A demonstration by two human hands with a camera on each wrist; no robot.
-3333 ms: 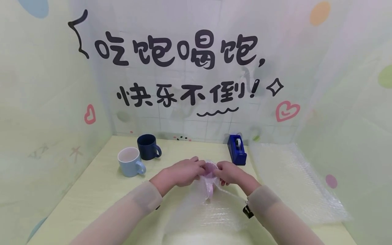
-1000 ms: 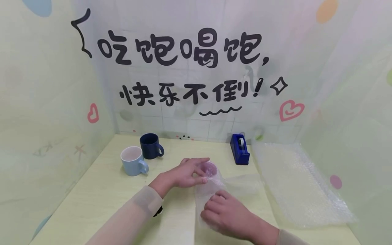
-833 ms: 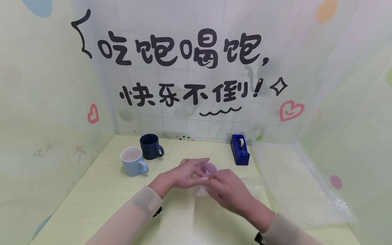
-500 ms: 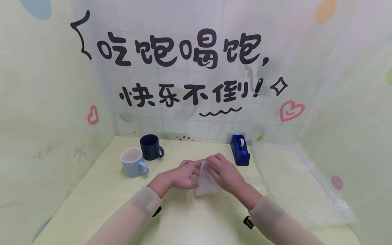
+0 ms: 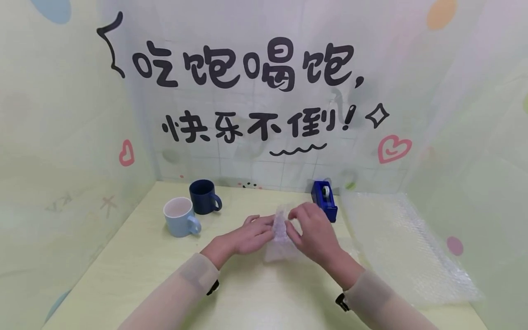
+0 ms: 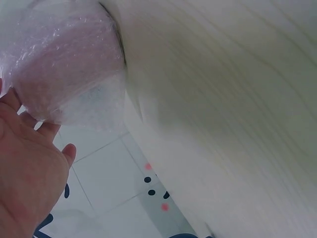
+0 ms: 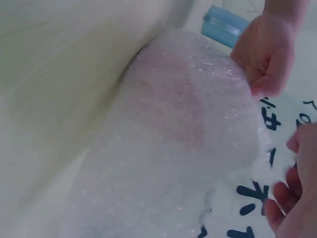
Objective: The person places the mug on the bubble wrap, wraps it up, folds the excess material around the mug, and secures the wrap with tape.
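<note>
A pink mug [image 7: 168, 94] stands in the middle of the table under clear bubble wrap [image 5: 281, 236], its colour showing faintly through the layers. In the head view the wrap covers the mug's mouth. My left hand [image 5: 249, 236] rests against the left side of the wrapped mug; its fingertips [image 6: 49, 130] touch the film. My right hand [image 5: 315, 231] is at the mug's right with fingers loosely bent. The right wrist view shows those fingers [image 7: 285, 196] apart from the wrap. A loose length of wrap extends across the near part of that view.
A light blue mug [image 5: 178, 220] and a navy mug [image 5: 203, 198] stand at the left on the table [image 5: 247, 293]. Behind my right hand is a blue tape dispenser [image 5: 324, 201]. A flat sheet of bubble wrap [image 5: 408, 247] lies at the right. Printed sheeting [image 5: 264, 169] encloses the back and sides.
From the near side my right hand brought the wrap up and over the mug's mouth, then came off to the right. My left hand's fingers shifted from the rim to the mug's side.
</note>
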